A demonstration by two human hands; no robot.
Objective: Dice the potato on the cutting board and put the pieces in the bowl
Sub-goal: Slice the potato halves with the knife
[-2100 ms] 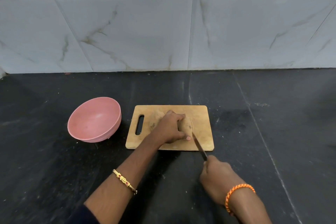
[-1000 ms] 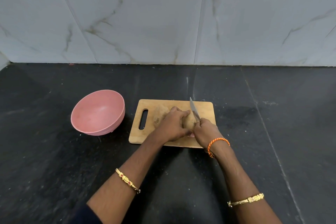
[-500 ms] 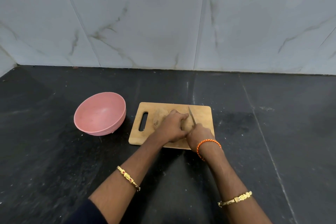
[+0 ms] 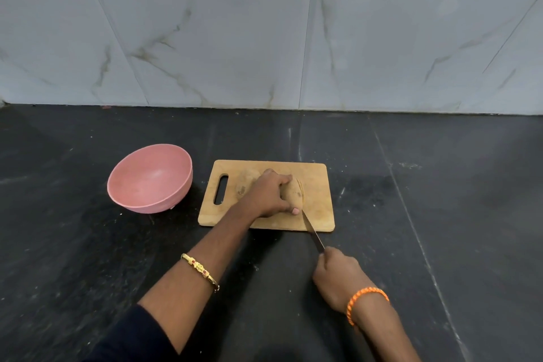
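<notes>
A brown potato (image 4: pixel 293 194) lies on the wooden cutting board (image 4: pixel 318 185) in the middle of the counter. My left hand (image 4: pixel 269 194) grips it from above, thumb at its near side. Thin slice lines show at its right end. My right hand (image 4: pixel 338 276) holds the handle of a knife (image 4: pixel 313 231) off the board's near edge. The blade slants up to the potato's right end. A pink bowl (image 4: pixel 150 178) stands left of the board with nothing visible inside.
The black stone counter (image 4: pixel 440 214) stretches wide to the right and the near left. A white marbled tile wall (image 4: pixel 264 38) closes off the back.
My right hand has pulled back toward me off the board, drawing the knife through the potato's right end. My left hand has stayed on the potato.
</notes>
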